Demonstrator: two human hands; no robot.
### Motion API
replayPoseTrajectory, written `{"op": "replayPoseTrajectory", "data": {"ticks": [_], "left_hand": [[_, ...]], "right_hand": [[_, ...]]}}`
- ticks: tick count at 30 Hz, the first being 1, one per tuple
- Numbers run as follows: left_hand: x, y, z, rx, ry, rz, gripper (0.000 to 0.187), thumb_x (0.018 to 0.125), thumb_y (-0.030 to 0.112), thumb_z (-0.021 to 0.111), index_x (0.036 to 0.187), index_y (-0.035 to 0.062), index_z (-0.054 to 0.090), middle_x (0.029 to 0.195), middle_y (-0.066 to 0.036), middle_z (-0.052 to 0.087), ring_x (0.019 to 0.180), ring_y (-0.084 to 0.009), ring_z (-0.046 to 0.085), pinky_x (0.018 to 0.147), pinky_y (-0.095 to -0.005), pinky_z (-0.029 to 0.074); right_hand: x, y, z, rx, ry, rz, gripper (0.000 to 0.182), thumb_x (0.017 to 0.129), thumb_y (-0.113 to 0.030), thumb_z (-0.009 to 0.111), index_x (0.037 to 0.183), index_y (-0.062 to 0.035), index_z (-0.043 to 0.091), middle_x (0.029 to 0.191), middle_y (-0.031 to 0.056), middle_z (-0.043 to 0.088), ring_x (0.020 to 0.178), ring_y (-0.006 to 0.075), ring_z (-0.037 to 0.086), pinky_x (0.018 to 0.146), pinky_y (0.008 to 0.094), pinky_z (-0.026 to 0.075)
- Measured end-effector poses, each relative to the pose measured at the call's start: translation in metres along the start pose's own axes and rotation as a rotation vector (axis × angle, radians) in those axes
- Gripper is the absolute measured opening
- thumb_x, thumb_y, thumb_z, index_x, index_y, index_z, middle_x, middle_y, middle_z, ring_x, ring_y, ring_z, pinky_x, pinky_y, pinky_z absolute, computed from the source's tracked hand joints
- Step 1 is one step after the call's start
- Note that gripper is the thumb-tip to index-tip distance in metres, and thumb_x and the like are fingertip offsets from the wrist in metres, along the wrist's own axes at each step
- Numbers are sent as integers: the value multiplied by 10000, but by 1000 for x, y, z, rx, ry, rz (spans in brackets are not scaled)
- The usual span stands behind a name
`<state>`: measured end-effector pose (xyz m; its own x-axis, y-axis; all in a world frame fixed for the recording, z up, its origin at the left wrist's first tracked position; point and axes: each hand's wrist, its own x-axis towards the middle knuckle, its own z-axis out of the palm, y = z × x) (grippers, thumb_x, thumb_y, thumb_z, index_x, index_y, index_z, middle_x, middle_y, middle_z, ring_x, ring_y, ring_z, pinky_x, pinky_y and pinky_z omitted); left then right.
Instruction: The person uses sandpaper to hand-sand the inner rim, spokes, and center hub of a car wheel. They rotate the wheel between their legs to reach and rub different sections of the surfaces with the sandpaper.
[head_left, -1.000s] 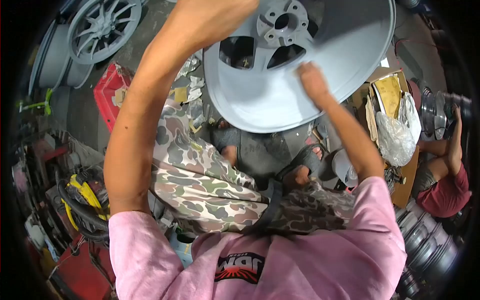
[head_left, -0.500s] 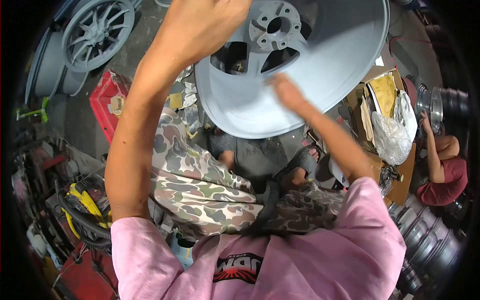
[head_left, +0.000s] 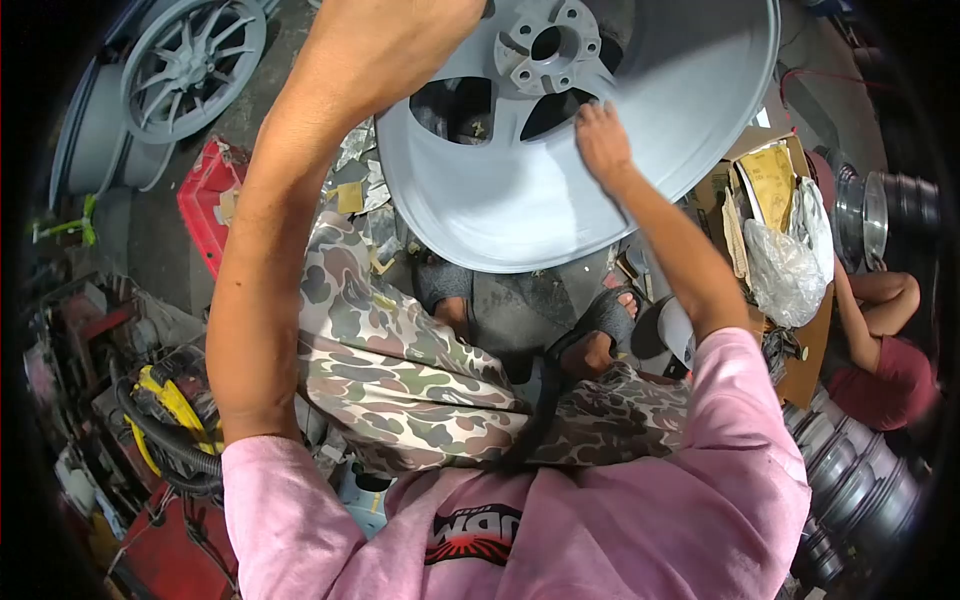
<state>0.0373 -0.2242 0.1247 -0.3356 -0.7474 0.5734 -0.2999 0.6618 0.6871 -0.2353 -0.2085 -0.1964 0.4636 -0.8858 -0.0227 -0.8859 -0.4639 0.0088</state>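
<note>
A large grey-coated wheel rim [head_left: 480, 210] faces me, tilted, with its hub and bolt holes near the top of the view. My right hand [head_left: 604, 145] is against its inner barrel, beside a spoke window. Its fingers are bent and pressed together; whatever may be under them is hidden. My left hand [head_left: 415, 35] reaches to the top edge of the view, over the rim's left side. Its fingers are out of sight, so its hold cannot be made out.
Another grey wheel [head_left: 193, 72] stands at upper left beside a red container [head_left: 212, 200]. On the right, a cardboard box [head_left: 812, 350] holds paper and a plastic bag [head_left: 785, 270]. A co-worker [head_left: 880, 375] sits beyond it, near stacked metal rims [head_left: 850, 470]. Yellow tubing [head_left: 170, 400] lies left.
My right hand has moved up and to the right across the rim's inner surface. The rim has shifted slightly left. The co-worker's arm has lowered.
</note>
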Motion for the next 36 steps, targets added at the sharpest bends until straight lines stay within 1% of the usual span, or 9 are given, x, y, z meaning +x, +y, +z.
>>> {"op": "replayPoseTrajectory", "data": {"ticks": [2, 5, 14, 18, 25, 29, 31, 34, 36], "left_hand": [[1, 1, -2, 41, 10, 17, 491, 870, 15, 492, 1349, -65, 560, 1176, -204, 681, 1109, -252, 629, 1018, -342, 464], [1, -8, -8, 115, 26, 43, 494, 871, 22, 492, 1353, -66, 558, 1185, -209, 680, 1128, -258, 626, 1031, -343, 456], [1, 14, -7, 133, 8, -117, 514, 866, 42, 508, 1368, -60, 551, 1236, -220, 667, 1162, -273, 627, 1045, -344, 449], [1, -13, -3, 84, 33, 54, 521, 863, 48, 512, 1373, -58, 548, 1237, -230, 663, 1162, -287, 627, 1049, -353, 447], [-6, -5, 0, 97, 26, 19, 549, 862, 48, 505, 1401, -55, 527, 1250, -239, 662, 1193, -301, 623, 1067, -357, 439], [-5, -10, 1, 64, 37, 16, 566, 865, 51, 507, 1421, -54, 508, 1300, -246, 640, 1257, -310, 593, 1099, -364, 418], [-9, -10, 2, 80, 22, 18, 571, 865, 50, 507, 1426, -53, 502, 1324, -249, 630, 1280, -318, 581, 1110, -368, 411], [-3, -7, 4, 169, 23, 79, 575, 865, 52, 513, 1431, -51, 499, 1358, -255, 611, 1309, -337, 563, 1121, -376, 404], [-10, -9, 5, 254, 94, 86, 573, 866, 58, 519, 1429, -47, 501, 1357, -264, 610, 1304, -354, 567, 1123, -382, 405]], "right_hand": [[-5, -28, 68, 289, 431, 102, 255, 929, -89, 523, 1035, 20, 728, 1100, 181, 685, 1071, 369, 651, 959, 470, 498], [-13, -71, -14, 509, 59, 67, 261, 931, -87, 544, 1115, -14, 713, 1177, 187, 685, 1061, 376, 657, 963, 448, 523], [-6, 77, -16, -367, 129, -52, 283, 913, -121, 559, 1149, -24, 682, 1129, 115, 663, 1074, 273, 609, 918, 408, 479], [24, -119, -37, 391, -285, 34, 293, 936, -227, 559, 1011, -13, 745, 1197, 236, 677, 1151, 361, 663, 951, 469, 541], [72, -180, -165, 1559, 441, 97, 231, 1010, -169, 559, 1021, 33, 672, 969, 182, 654, 824, 288, 578, 766, 328, 476], [-36, -74, 8, 759, 230, -125, 324, 1044, -203, 437, 1109, -50, 715, 1229, 198, 674, 1204, 360, 603, 1084, 487, 452], [-48, 42, 24, 417, 154, -9, 260, 945, -72, 494, 1071, 18, 703, 1117, 218, 682, 1076, 395, 628, 997, 471, 487], [-52, 35, -26, -72, 172, 31, 247, 941, -52, 494, 1054, 23, 701, 1063, 223, 688, 996, 407, 644, 959, 472, 503], [-55, -52, -7, 328, 121, 89, 238, 948, -119, 534, 1067, -13, 712, 1076, 245, 684, 1066, 401, 650, 950, 492, 523]]}}
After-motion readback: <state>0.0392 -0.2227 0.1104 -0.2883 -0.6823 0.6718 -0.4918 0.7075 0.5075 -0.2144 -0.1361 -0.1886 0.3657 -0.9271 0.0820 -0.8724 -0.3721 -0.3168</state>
